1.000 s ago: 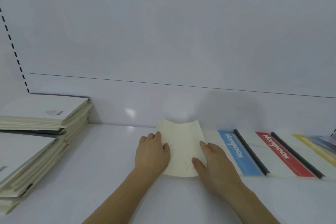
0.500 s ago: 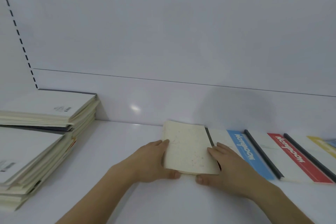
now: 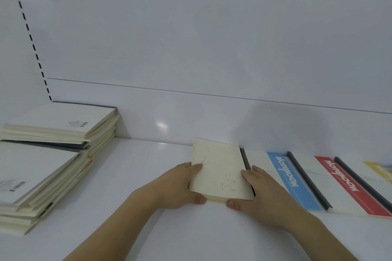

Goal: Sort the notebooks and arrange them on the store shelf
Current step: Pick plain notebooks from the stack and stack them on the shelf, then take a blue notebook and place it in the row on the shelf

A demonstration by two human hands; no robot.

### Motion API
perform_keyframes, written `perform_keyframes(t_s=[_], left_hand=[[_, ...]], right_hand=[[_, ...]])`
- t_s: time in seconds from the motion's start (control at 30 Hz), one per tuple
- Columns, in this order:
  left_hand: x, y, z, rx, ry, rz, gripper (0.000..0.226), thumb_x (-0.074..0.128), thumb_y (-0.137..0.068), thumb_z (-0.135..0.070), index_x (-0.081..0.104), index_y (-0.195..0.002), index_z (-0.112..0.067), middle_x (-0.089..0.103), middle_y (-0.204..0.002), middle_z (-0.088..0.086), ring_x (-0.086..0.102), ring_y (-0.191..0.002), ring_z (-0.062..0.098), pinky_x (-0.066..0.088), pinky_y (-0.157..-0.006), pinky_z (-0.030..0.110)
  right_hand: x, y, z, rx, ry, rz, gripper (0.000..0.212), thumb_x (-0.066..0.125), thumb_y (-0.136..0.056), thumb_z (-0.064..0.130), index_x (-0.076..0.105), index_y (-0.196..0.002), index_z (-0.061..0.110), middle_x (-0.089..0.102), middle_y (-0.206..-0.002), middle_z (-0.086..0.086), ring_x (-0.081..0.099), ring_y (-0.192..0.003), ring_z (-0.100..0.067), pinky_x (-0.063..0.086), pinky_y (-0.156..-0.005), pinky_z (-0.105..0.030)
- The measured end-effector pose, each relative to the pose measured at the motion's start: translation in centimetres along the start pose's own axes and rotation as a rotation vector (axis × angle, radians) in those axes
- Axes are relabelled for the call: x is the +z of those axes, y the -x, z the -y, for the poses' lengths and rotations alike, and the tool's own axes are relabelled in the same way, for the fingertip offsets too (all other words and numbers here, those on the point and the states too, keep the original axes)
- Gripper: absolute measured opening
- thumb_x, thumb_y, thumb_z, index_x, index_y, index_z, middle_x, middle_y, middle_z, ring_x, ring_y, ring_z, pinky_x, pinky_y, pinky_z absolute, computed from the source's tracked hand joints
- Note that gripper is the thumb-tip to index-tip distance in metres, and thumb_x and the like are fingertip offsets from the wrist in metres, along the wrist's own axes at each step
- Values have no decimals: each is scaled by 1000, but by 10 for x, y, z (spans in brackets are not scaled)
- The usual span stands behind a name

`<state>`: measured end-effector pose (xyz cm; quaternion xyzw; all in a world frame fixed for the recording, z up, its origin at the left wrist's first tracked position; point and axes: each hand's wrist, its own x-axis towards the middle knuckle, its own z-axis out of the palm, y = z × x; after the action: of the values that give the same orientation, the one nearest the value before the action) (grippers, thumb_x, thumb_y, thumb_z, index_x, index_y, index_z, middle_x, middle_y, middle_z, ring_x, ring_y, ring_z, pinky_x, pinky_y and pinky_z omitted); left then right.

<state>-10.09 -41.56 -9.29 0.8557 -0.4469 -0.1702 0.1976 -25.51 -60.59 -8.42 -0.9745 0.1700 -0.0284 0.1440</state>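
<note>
White shelf [image 3: 135,176] carries notebook stacks [image 3: 48,154] and banded notebooks [image 3: 318,182].

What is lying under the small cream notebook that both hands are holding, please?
Beneath the cream notebook a few more cream notebooks' edges show, resting on the white shelf. Whether it overlaps the blue-striped notebook is covered.

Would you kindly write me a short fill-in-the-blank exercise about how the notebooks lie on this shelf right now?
1. Both hands hold the small cream speckled notebook stack by its ____ corners.
2. The white notebook with the blue stripe lies to the ____ of that stack.
3. Beyond it lies a white notebook whose stripe is ____.
4. The tall piles of cream notebooks stand at the shelf's ____ end.

Missing words: near; right; red; left
</note>
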Motion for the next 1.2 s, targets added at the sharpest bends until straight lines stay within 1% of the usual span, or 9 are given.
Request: perform_keyframes(t_s=[0.17,0.33,0.47,0.6,0.73,0.83,1.0,1.1,1.2], left_hand=[[-5,5,-2,-47,0,21,93,69,-87,-52,15,-159,-28,29,-158,-7,32,-141,15,25,-104,18],[-7,9,-5,-91,1,6,93,72,-86,-50,17,-159,-30,37,-155,-4,38,-138,16,32,-108,24],[-4,11,-5,-67,25,2,98,72,-85,-51,13,-159,-26,30,-159,-5,31,-144,16,26,-113,25],[-8,27,2,-48,24,-83,105,63,-79,-73,10,-159,-30,14,-165,-7,15,-151,13,19,-121,33],[-30,65,11,13,-104,-359,75,50,-96,-58,24,-157,-23,20,-164,-4,8,-152,12,12,-121,28],[-53,104,30,56,-178,-560,58,46,-100,-49,36,-151,-22,34,-157,-5,19,-149,14,17,-119,27],[-88,180,94,59,-251,-719,43,49,-99,-42,53,-138,-23,55,-137,-6,45,-130,15,36,-109,30],[-100,220,145,-7,-280,-862,36,53,-94,-38,64,-123,-19,67,-119,-2,60,-113,21,47,-95,35],[-107,251,191,-225,-340,-777,55,38,-96,-56,59,-132,-21,62,-132,-2,51,-128,23,38,-108,39]], right_hand=[[4,2,-3,-25,54,-32,100,45,-77,79,16,-151,19,12,-159,9,-5,-147,-11,9,-118,-30],[4,1,1,-40,1,-35,82,50,-81,72,34,-141,18,32,-148,6,17,-141,-11,21,-110,-25],[3,3,2,6,-28,20,95,49,-81,72,15,-152,19,10,-160,6,-1,-147,-11,9,-118,-30],[6,12,20,21,-14,-92,92,42,-81,76,15,-153,25,1,-161,9,-8,-147,-9,7,-119,-33],[8,22,78,-87,59,-203,79,38,-86,71,22,-151,29,4,-160,13,-7,-146,-5,3,-117,-26],[14,26,138,-172,55,-264,76,31,-87,71,21,-151,30,4,-160,15,-8,-145,-4,0,-114,-22],[44,32,248,-321,28,-288,77,23,-86,73,20,-151,32,1,-159,16,-11,-145,-1,-2,-115,-21],[64,32,303,-371,15,-270,75,23,-88,72,15,-152,33,-3,-158,19,-16,-143,1,-9,-111,-16],[79,27,344,-405,-10,-257,76,25,-90,70,15,-152,28,1,-159,15,-11,-144,-1,-7,-111,-15]])
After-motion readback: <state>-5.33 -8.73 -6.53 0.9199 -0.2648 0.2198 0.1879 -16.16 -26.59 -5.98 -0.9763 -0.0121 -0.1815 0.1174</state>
